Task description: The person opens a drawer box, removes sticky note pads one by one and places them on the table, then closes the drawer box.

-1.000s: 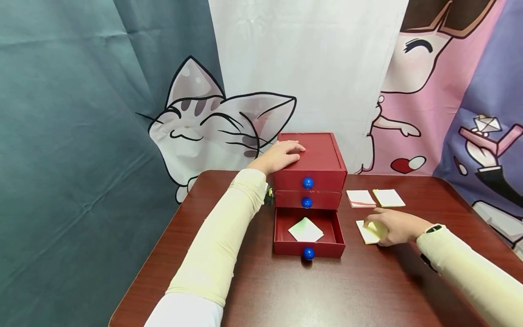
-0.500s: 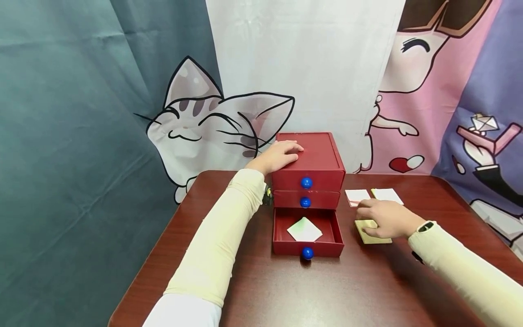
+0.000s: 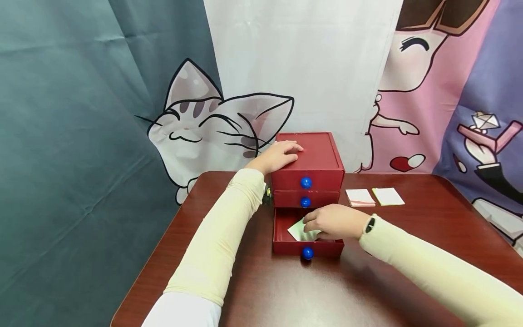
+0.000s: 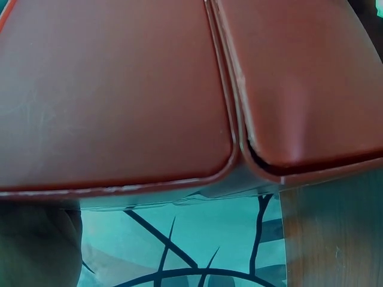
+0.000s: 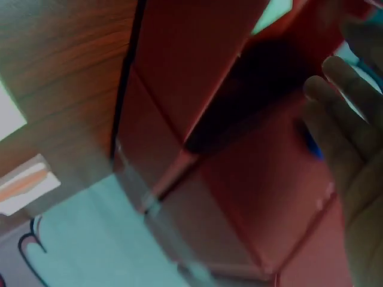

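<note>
My left hand (image 3: 274, 156) rests on the top of a red drawer cabinet (image 3: 316, 152), near its left side; it holds nothing. The cabinet's bottom drawer (image 3: 282, 247) is pulled out. In it lies a square notepad (image 3: 297, 230), white with a green tint. My right hand (image 3: 337, 221) reaches over the drawer, its fingers above the notepad's right part and hiding it. Extended fingers (image 5: 335, 125) show in the right wrist view, with the thumb apart from them. Another pad (image 5: 7, 110), partly cut off, lies on the table there; in the head view my forearm covers that spot.
To the cabinet's right lie a white pad with a red stripe (image 3: 359, 197) and a white pad with a yellow edge (image 3: 388, 196). Blue knobs (image 3: 306, 182) stick out from the drawer fronts. A printed curtain (image 3: 310, 68) hangs behind the brown table (image 3: 261, 286).
My right hand lifts off the yellow pad on the table and moves left to the open drawer, over the green-tinted notepad. My left hand stays on the cabinet.
</note>
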`<state>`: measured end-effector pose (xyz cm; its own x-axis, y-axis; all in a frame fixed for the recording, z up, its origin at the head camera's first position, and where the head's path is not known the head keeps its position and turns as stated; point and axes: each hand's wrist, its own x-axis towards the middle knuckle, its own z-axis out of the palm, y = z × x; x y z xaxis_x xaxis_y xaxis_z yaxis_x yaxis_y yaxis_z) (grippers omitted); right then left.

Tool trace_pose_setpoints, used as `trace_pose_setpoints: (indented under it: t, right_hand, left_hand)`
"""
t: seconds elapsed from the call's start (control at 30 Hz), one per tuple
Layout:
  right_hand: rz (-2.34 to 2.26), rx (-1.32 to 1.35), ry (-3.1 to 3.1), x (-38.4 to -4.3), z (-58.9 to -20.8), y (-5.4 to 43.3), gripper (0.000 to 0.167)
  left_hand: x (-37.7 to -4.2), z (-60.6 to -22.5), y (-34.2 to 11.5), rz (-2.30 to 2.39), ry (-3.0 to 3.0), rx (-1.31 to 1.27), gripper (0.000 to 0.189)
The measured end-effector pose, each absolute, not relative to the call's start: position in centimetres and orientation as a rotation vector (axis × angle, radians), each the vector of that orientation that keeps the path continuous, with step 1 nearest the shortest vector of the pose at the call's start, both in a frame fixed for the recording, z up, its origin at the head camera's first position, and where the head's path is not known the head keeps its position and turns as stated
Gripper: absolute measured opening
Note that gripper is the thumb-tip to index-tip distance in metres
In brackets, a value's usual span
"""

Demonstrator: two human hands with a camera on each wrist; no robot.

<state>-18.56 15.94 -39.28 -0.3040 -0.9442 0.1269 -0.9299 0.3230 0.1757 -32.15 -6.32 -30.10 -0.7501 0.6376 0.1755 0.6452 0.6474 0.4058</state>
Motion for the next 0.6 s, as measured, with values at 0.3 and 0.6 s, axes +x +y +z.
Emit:
trace_pose_setpoints:
  t: [0.3, 0.6]
  right_hand:
    - [-0.092, 1.786, -2.68, -20.4, -41.2, 12.7, 0.052]
    - [-0.104, 1.694, -2.833, -21.6, -42.8, 12.7, 0.063]
  left_hand:
    - [-32.1, -30.3, -6.8, -0.71, -2.854, -1.085, 0.039]
    - [-32.2, -30.2, -6.3, -0.726, -2.836, -1.1, 0.038]
